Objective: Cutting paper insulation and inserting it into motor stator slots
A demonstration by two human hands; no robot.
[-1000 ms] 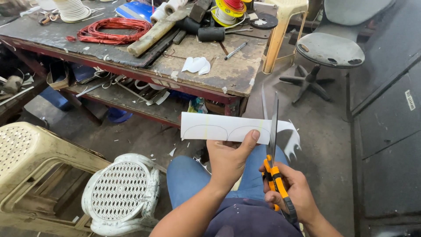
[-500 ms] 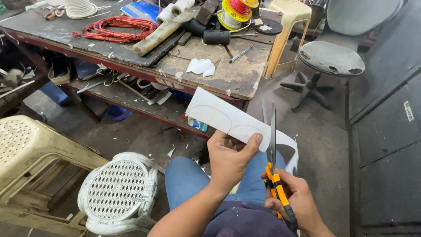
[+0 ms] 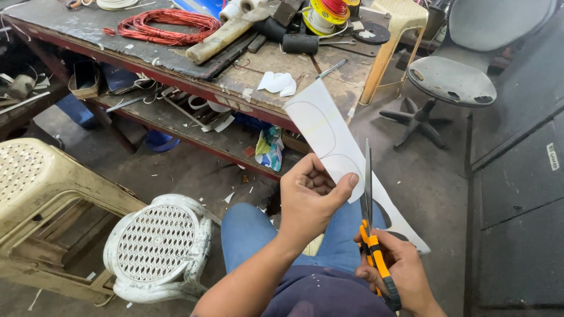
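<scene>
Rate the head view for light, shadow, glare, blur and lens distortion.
Head view: soft, even light, no hard shadows; the shelf under the bench is dim. No glare, though the white paper is the brightest area, its pencil lines faint but legible. Left hand, right hand and scissors are sharp, no motion blur. Wide lens bends edges near the frame corners.

You get even, soft daylight with faint shadows and no glare. Your view stays sharp throughout, though the wide lens bends the desk (image 3: 176, 64) near the edges, and its underside sits dim
</scene>
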